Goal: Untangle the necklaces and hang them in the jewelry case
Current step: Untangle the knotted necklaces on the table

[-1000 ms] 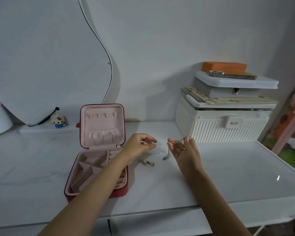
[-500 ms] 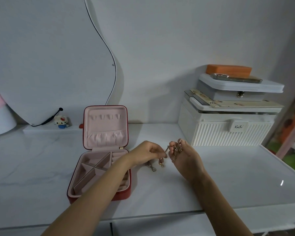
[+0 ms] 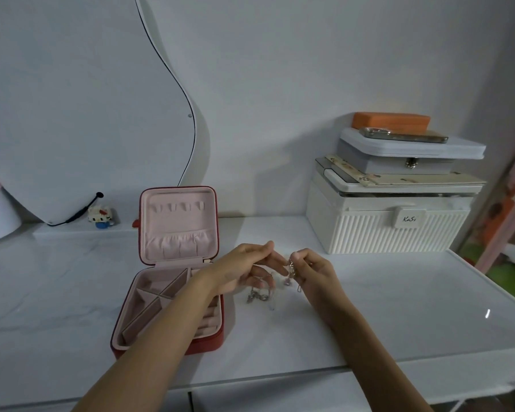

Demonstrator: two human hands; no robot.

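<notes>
A red jewelry case with a pink lining stands open on the white table, its lid upright with small hooks and a gathered pocket. To its right my two hands meet above the table. My right hand pinches a tangle of thin silver necklaces that dangles from its fingertips. My left hand has its fingers at the same chains, and a loop with small charms hangs down to the tabletop below it.
A stack of white storage boxes with a phone and an orange case on top stands at the back right. A curved mirror leans on the wall at left, with a small toy figure below it.
My right hand turned from palm-up to a pinch with the chains hanging from its fingers. My left hand closed in on it and took hold of the chains.
</notes>
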